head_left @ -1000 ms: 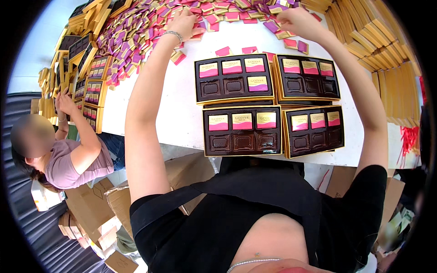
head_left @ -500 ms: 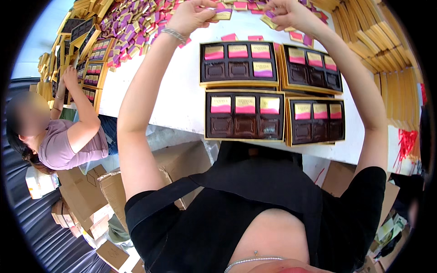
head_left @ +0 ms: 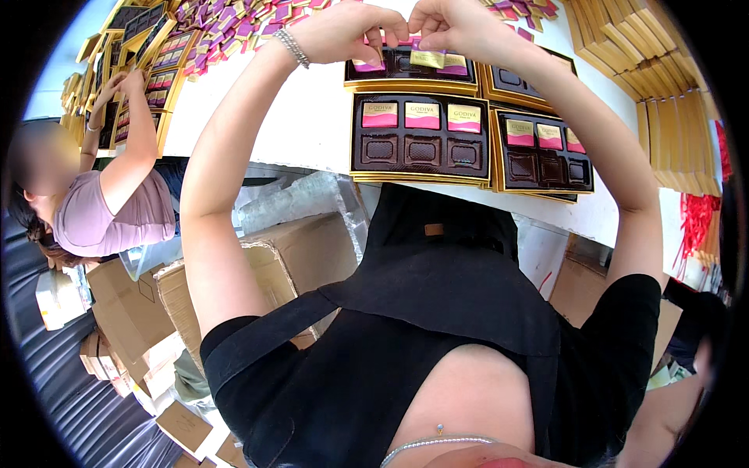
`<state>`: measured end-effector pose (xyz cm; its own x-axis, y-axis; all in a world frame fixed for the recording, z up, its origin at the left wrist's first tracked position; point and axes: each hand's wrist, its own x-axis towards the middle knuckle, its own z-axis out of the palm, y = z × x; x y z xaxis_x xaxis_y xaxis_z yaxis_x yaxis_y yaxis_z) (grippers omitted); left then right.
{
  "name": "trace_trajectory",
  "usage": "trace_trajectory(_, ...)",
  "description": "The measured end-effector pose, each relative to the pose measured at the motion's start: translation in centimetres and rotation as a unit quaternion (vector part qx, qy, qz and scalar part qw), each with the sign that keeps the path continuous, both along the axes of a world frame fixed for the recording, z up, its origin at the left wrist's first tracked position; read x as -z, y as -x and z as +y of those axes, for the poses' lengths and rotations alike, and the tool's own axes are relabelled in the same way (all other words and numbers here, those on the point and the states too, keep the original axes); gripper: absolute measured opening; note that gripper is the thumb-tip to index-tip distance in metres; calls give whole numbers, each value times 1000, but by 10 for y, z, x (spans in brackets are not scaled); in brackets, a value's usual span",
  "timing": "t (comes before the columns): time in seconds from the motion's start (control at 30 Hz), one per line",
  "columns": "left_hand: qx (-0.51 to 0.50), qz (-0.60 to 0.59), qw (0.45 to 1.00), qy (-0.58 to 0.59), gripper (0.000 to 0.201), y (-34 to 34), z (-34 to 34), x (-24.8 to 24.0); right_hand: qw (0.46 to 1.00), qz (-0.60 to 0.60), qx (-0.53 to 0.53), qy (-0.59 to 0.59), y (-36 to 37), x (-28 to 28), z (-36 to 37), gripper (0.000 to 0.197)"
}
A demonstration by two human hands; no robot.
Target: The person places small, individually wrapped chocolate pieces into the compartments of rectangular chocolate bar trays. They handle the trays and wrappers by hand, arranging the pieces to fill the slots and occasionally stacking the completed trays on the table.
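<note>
My left hand [head_left: 343, 33] bends over the far left chocolate box, fingertips closed on a purple-and-gold wrapped chocolate [head_left: 370, 65] at its lower left compartment. Beside it, my right hand [head_left: 449, 30] has its fingers curled at a gold-and-purple wrapped chocolate [head_left: 427, 59] over the lower middle compartment. Another purple-and-gold piece [head_left: 454, 65] sits in the lower right one. My hands cover most of this box's upper row. The near left box [head_left: 421, 165] holds a row of pink-and-gold chocolates [head_left: 422, 115] above bare brown compartments. The near right box [head_left: 544, 188] is filled likewise.
Loose pink and purple wrapped chocolates [head_left: 234, 33] are heaped at the far side of the white table [head_left: 296, 117]. Gold boxes [head_left: 679, 140] are stacked at the right, near red ribbons [head_left: 694, 226]. A co-worker [head_left: 117, 195] handles boxes at the left. Cardboard cartons [head_left: 304, 242] stand below.
Both hands have come from the loose chocolates to the far left box, each bringing a purple-and-gold piece to its lower row. The view has shifted, so the boxes appear higher.
</note>
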<state>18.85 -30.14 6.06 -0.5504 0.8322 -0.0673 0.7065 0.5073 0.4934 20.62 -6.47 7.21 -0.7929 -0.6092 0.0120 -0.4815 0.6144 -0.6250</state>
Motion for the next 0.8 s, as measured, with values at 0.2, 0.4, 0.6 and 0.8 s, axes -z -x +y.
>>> trace_trajectory(0.2,-5,139,985,-100,38,-12,-11,12,999,24,37,-3,4,23,1,28)
trace_trajectory(0.4,-41,237,967,-86,19,-42,-22,25,991,-58,116,27,-22,3,-14,23)
trace_trajectory(0.6,-49,276,957,-71,23,-49,-29,32,993,10,109,54,-19,18,-18,18)
trace_trajectory(0.8,-65,260,956,-123,38,-45,-39,45,989,2,128,-77,-21,12,-22,24)
